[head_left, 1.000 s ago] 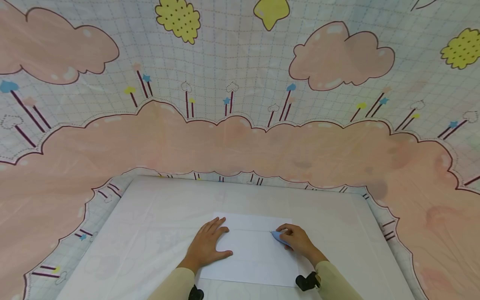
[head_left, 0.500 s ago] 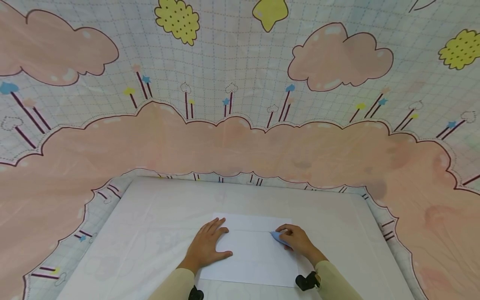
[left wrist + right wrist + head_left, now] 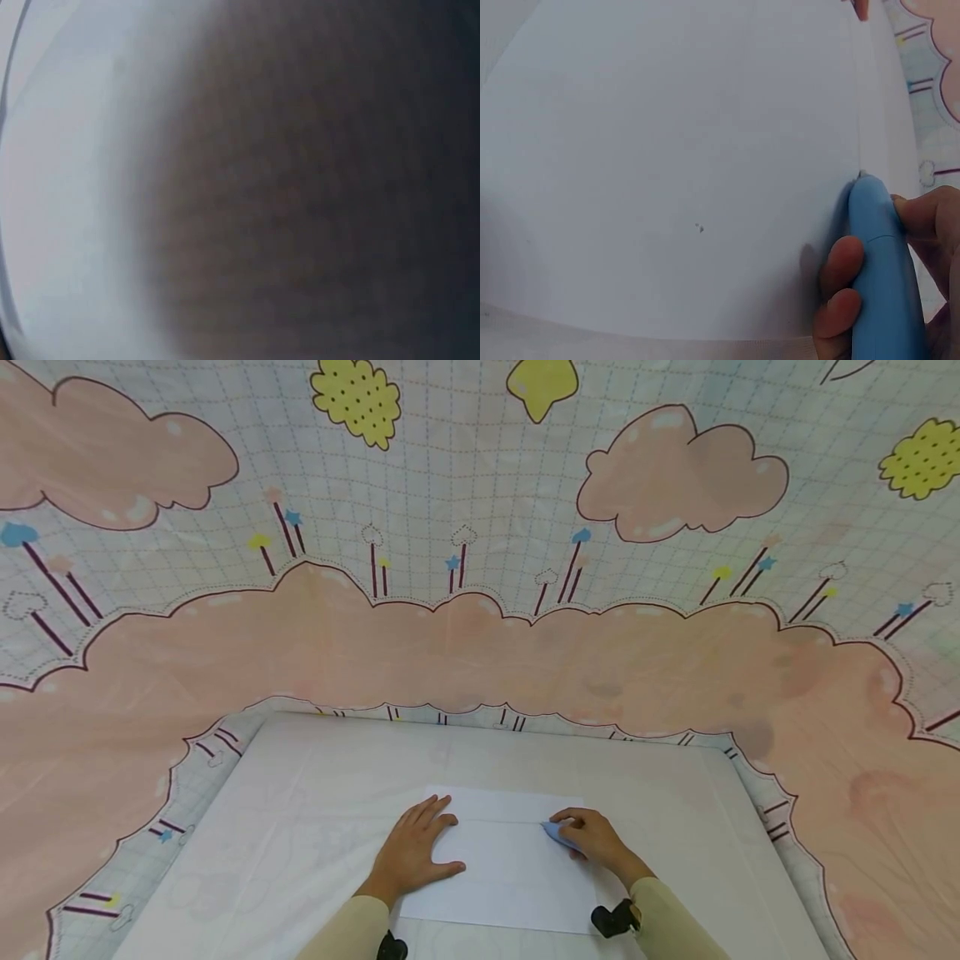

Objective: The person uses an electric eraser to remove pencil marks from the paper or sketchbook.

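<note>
A white sheet of paper (image 3: 510, 881) lies on the white-covered table, with a thin line running across its upper part. My left hand (image 3: 411, 850) rests on the sheet's left side, fingers spread and thumb out. At the right side, my right hand (image 3: 597, 841) grips a thick blue pen-shaped tool (image 3: 885, 270). In the right wrist view its small pointed tip meets the paper at the end of the line, and the thumb and fingers curl round the barrel. The left wrist view is blurred, and most of it is covered by a dark brown surface.
The table (image 3: 300, 793) has a smooth white cover. Behind and around it hangs or lies patterned cloth (image 3: 465, 647) with clouds and stars. A few dark specks (image 3: 700, 228) dot the paper. A black wrist device (image 3: 613, 921) sits by the right sleeve.
</note>
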{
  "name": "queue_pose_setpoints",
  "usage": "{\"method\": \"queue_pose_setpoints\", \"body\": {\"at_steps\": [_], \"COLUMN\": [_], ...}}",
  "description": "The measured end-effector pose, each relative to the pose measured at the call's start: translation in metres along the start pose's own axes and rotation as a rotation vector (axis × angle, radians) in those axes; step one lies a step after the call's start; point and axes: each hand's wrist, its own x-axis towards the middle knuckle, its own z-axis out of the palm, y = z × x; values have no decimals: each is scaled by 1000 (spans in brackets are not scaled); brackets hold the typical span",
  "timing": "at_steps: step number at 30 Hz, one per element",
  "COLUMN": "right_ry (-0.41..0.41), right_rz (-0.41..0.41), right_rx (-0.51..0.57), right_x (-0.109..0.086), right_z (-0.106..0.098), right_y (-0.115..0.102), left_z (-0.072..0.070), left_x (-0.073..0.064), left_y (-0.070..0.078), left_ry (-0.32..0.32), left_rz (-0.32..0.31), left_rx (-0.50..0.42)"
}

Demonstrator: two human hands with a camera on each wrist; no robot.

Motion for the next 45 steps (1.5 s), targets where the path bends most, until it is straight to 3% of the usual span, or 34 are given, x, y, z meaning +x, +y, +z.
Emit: {"method": "queue_pose_setpoints", "body": {"at_steps": [17, 45], "right_ry": [-18, -20], "right_rz": [5, 0], "right_rx": [-46, -16], "right_x": [1, 3], "right_z": [-4, 0], "right_y": [-7, -7], "left_z": [1, 0], "left_x": [0, 0], "left_y": [-1, 0], "left_ry": [15, 7], "left_rz": [0, -2], "left_rx": [9, 2]}}
